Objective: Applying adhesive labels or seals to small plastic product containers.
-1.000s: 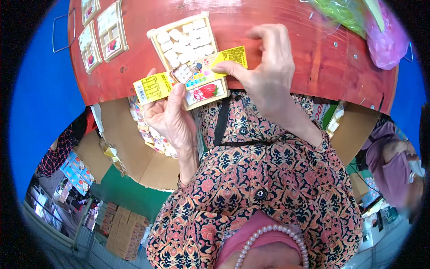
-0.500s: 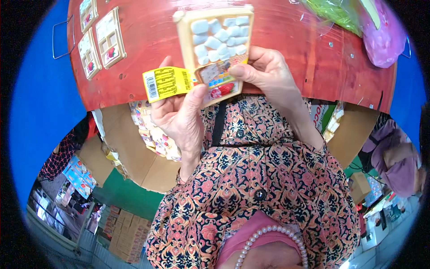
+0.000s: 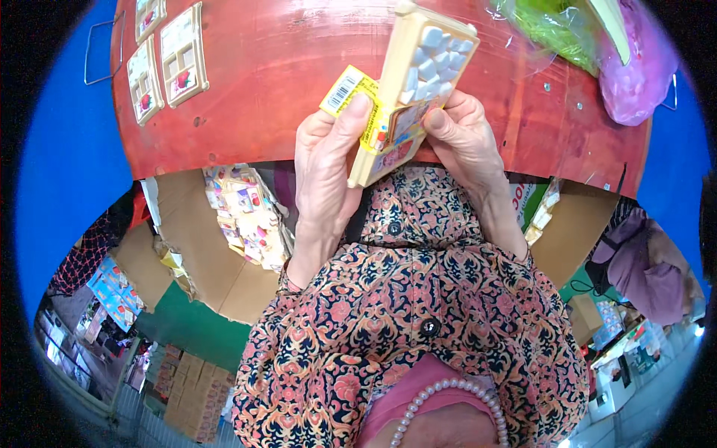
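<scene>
Above the red table's near edge, I hold a cream plastic tray [image 3: 396, 60] tilted, its top leaning right. White pillow-shaped pieces [image 3: 435, 69] fill its far part, and a printed picture panel lies at the near end. My left hand [image 3: 327, 160] grips the tray's left side, thumb pressing a yellow paper label [image 3: 371, 128] against it. One barcoded end of the label sticks out past the thumb; the rest lies over the tray's side. My right hand [image 3: 472, 145] is closed on the right edge, thumb by the label and panel.
Several similar cream trays [image 3: 181, 54] lie at the table's [image 3: 261, 82] far left. Pink [image 3: 638, 75] and green [image 3: 549, 30] plastic bags sit at the far right. Below the near edge, an open cardboard box [image 3: 187, 224] holds many small trays [image 3: 250, 216]; another cardboard flap [image 3: 579, 231] stands right.
The tray has shifted right and turned, now showing its left side. My left hand has moved right and bent the yellow label, which stuck out leftward before, up against the tray.
</scene>
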`<state>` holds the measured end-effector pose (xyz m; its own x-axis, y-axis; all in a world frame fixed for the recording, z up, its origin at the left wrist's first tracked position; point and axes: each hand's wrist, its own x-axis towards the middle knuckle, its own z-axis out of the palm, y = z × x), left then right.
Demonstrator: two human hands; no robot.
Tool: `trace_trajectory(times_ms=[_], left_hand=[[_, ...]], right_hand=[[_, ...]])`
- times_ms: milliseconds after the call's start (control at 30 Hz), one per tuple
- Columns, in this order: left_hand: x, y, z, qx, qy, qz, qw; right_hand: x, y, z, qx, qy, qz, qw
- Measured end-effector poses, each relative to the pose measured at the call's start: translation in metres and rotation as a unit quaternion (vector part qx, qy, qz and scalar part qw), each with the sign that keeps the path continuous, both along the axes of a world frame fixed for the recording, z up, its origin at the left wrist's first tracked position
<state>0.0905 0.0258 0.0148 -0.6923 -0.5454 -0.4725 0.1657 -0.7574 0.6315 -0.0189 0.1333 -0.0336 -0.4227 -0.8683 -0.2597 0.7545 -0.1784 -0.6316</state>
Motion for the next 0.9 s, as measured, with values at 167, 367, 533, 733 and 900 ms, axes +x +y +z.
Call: trace_trajectory(times_ms=[167, 367, 533, 733, 900], left_hand=[[-0.005, 0.006, 0.013, -0.027, 0.035, -0.042, 0.998], [-0.009, 0.009, 0.024, -0.076, 0.029, -0.126, 0.989], [-0.021, 0.013, 0.039, -0.048, 0.003, -0.129, 0.99], [-0.032, 0.017, 0.049, -0.018, -0.005, -0.136, 0.991], [-0.024, 0.018, 0.043, 0.009, 0.029, -0.128, 0.991]], right_hand=[[0.003, 0.009, -0.012, -0.026, -0.023, -0.031, 0.999], [-0.01, 0.01, -0.014, -0.105, 0.035, -0.008, 0.994], [-0.011, 0.008, -0.01, -0.183, 0.068, -0.06, 0.979], [-0.025, 0.022, -0.003, -0.201, 0.1, 0.0, 0.974], [-0.019, 0.013, -0.014, -0.265, 0.155, -0.014, 0.952]])
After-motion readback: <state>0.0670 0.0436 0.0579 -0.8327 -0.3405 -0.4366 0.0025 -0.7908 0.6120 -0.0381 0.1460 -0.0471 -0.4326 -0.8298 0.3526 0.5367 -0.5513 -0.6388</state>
